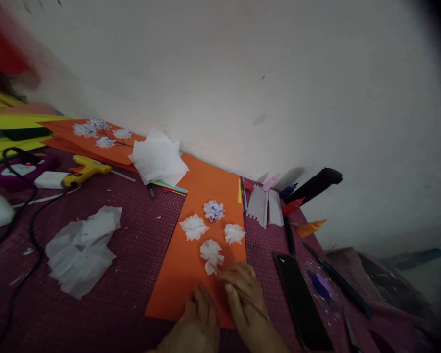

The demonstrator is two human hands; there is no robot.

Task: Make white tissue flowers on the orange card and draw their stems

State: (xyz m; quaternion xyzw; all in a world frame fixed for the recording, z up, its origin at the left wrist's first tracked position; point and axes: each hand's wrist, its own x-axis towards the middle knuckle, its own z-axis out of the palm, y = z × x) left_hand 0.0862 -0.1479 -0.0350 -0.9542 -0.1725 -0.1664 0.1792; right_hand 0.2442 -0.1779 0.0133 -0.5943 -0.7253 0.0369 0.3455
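Note:
On the table lies an orange sheet of paper (211,176) with several white crinkled paper flowers stuck or laid on it. One flower (213,211) carries blue-purple spots; the flower nearest me (210,251) is white. My right hand (244,299) is closed around a thin paintbrush (253,305), whose tip reaches the lower edge of that nearest flower. Flat on the sheet's near edge rests my left hand (198,318), fingers stretched out and holding nothing. Purple paint (321,285) sits on clear plastic at the right.
To the left are loose white paper pieces (84,250), a yellow glue gun (88,170) and black cables (33,230). Behind lie white sheets (159,157) and orange cards with flowers (59,130). A phone (301,301), an orange paint tube (311,228) and scissors (350,328) lie right.

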